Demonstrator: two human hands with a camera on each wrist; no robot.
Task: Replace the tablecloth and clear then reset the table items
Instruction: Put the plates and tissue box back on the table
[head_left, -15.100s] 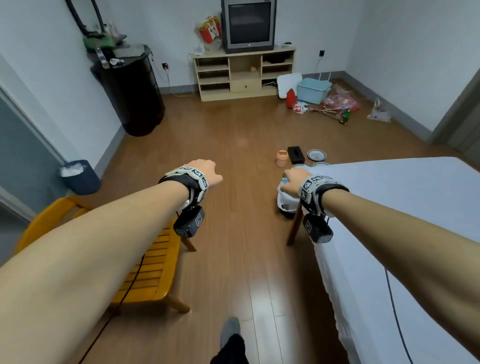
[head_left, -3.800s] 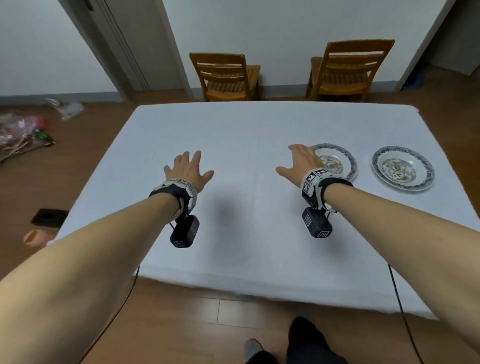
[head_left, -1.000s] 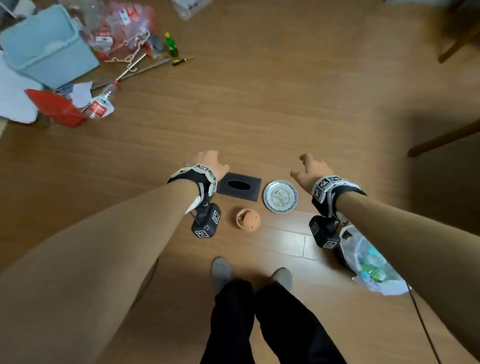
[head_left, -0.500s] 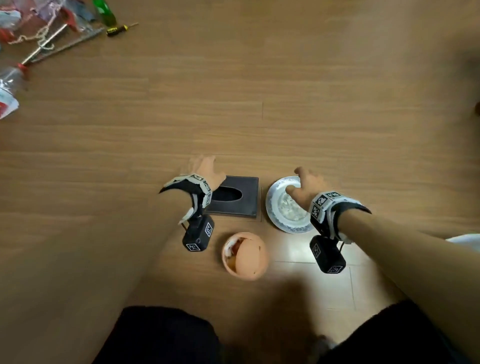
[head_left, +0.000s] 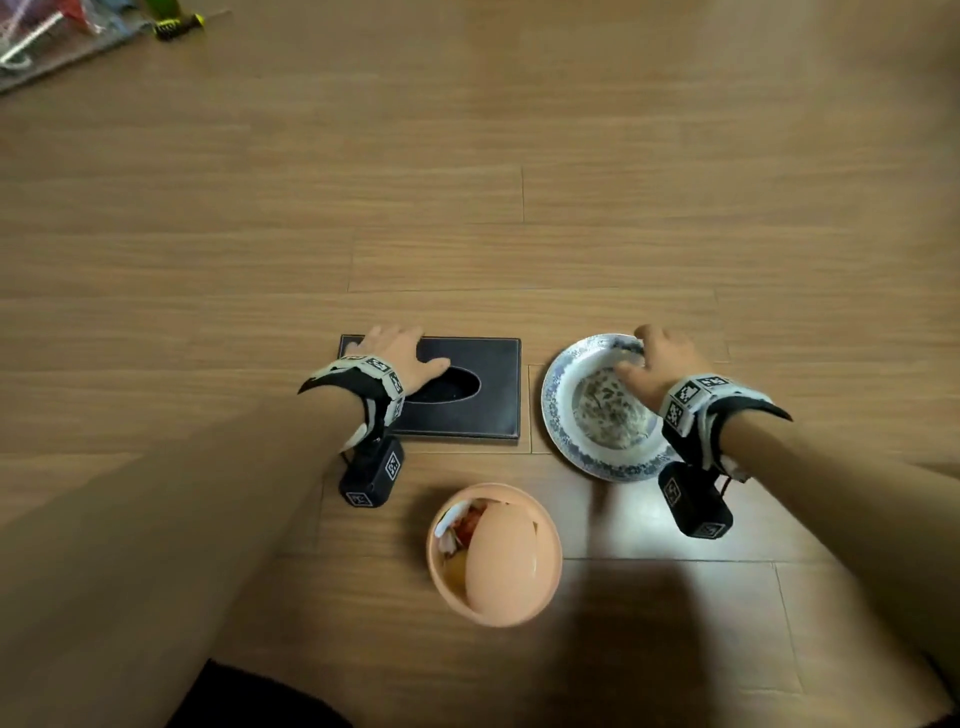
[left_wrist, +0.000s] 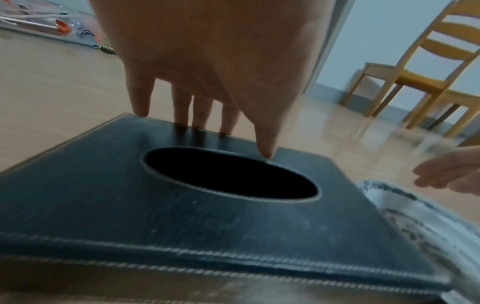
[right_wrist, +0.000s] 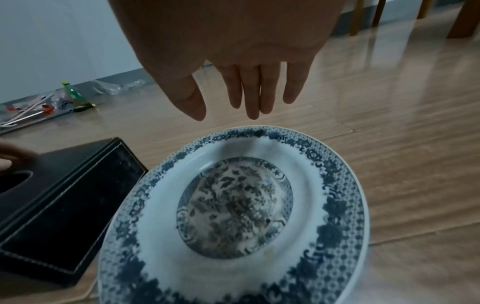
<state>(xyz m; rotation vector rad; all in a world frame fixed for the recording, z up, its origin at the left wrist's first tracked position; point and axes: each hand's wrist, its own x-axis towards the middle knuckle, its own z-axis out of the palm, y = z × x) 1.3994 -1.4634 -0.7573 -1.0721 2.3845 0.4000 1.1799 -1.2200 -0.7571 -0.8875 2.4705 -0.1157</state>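
Both hands lower now than half second ago. Left hand (head_left: 397, 353) open, fingertips touching tissue box (head_left: 467, 410); right hand (head_left: 657, 364) open, above plate (head_left: 558, 410). Both items on floor, grasp next.

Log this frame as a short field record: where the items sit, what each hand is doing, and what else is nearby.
surface: wooden floor
left hand: open, fingertips at far edge of black tissue box
right hand: open, over blue-patterned plate, not gripping
plate position: right of the tissue box, close beside it
orange bin: nearer the person, scraps inside, untouched
background: clutter at far left; wooden chair
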